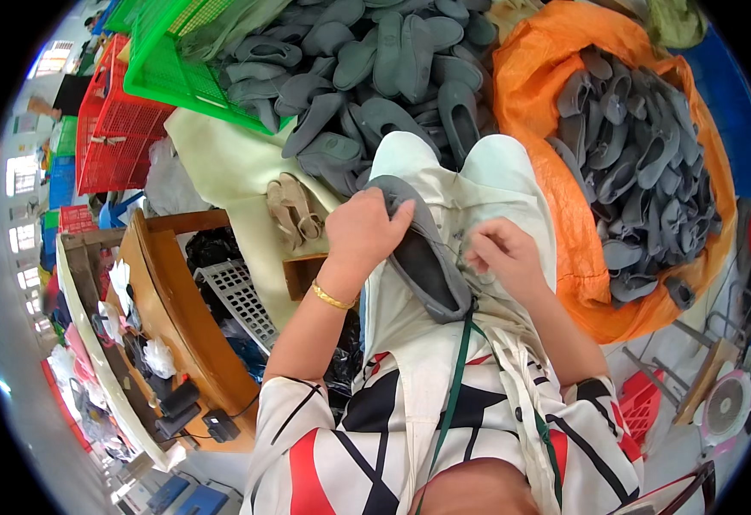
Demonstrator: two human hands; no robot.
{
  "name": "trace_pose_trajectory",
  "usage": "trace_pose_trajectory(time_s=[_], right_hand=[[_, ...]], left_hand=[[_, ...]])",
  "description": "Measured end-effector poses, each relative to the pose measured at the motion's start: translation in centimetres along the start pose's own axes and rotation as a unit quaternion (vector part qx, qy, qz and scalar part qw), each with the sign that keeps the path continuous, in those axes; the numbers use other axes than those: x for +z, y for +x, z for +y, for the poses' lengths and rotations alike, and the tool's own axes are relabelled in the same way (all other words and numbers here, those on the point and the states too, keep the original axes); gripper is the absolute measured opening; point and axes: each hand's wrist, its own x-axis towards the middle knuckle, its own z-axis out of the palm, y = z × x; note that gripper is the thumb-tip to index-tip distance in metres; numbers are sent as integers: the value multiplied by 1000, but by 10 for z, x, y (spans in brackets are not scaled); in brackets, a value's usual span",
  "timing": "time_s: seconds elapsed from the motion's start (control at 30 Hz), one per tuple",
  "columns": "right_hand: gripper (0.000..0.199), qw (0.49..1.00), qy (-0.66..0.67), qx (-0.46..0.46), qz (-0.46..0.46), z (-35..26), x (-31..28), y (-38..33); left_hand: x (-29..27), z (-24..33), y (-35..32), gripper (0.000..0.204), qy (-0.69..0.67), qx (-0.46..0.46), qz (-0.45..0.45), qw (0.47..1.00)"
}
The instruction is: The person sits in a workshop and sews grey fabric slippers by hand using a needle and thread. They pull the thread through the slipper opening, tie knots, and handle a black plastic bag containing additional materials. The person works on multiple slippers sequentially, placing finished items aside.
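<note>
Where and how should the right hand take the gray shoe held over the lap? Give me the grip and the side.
The heel rim of the gray shoe, probably, with the right hand coming from the right: the opening faces up, exposing the rim, while the left hand holds the other end.

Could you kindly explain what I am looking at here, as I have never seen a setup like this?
There is no robot, just a person's bare hands. The single picture comes from a fisheye camera worn on the head, looking down, so edges bend. The left hand grips a grey shoe over the lap; the right hand is beside it, fingers curled, and I cannot tell whether it holds anything. Beyond the knees is a shoe heap; to the right, an orange sack of shoes.
</note>
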Motion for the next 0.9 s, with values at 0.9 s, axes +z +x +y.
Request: trace_pose_trajectory(time_s=[0.9], right_hand=[[16,972,-213,-45,-87,2,51,48]], left_hand=[[34,-32,-22,11,-469,-120,-14,875]])
